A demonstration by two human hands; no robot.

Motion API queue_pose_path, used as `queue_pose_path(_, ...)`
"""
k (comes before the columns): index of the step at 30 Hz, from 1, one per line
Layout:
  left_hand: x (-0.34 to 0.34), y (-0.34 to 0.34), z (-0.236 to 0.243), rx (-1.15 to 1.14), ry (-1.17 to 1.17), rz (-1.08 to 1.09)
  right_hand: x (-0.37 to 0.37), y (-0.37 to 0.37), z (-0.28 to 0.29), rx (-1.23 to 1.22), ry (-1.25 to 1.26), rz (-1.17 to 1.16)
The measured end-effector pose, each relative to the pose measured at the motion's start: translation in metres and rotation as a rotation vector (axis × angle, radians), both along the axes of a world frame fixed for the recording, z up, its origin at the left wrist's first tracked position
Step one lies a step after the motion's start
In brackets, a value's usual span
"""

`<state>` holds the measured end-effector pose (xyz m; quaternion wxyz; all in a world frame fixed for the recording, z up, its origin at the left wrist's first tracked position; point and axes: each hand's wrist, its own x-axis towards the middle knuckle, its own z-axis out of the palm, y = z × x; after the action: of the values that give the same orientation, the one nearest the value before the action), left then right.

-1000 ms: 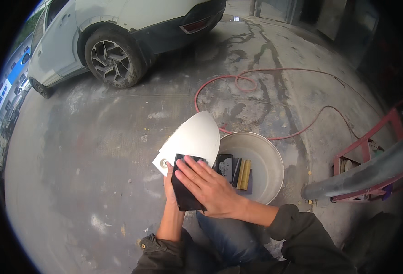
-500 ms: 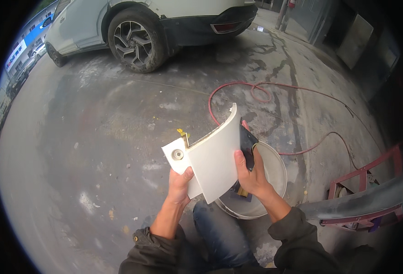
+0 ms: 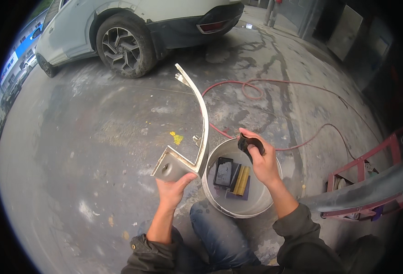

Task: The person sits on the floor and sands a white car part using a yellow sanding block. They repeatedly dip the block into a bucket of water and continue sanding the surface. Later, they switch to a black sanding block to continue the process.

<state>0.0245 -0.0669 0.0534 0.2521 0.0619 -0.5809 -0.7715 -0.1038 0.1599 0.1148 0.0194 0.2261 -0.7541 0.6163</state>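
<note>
The work looks partway along: the white curved panel is up off the floor, its near end pinched in the left hand, while the right hand grips a bent black sheet over the basin, apart from the panel. How much of its outer face is finished or left cannot be told — it is nearly edge-on. Its long axis runs away from the person, bowing rightward, tip pointing forward and slightly left.
</note>
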Motion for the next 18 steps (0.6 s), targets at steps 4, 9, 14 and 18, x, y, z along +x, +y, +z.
queue_pose_path(4,0.002,0.003,0.001,-0.011,-0.019,-0.026,0.000,-0.005,0.010,-0.291,-0.453,0.088)
queue_pose_path(9,-0.004,0.013,0.001,-0.137,-0.054,0.028,0.024,-0.028,0.011,-0.414,-0.650,0.127)
queue_pose_path(14,-0.007,0.019,-0.007,-0.362,-0.036,0.142,0.050,-0.055,-0.001,-0.512,-0.724,0.010)
queue_pose_path(18,-0.008,0.021,-0.004,-0.483,-0.023,0.203,0.056,-0.058,0.005,-0.630,-0.839,-0.009)
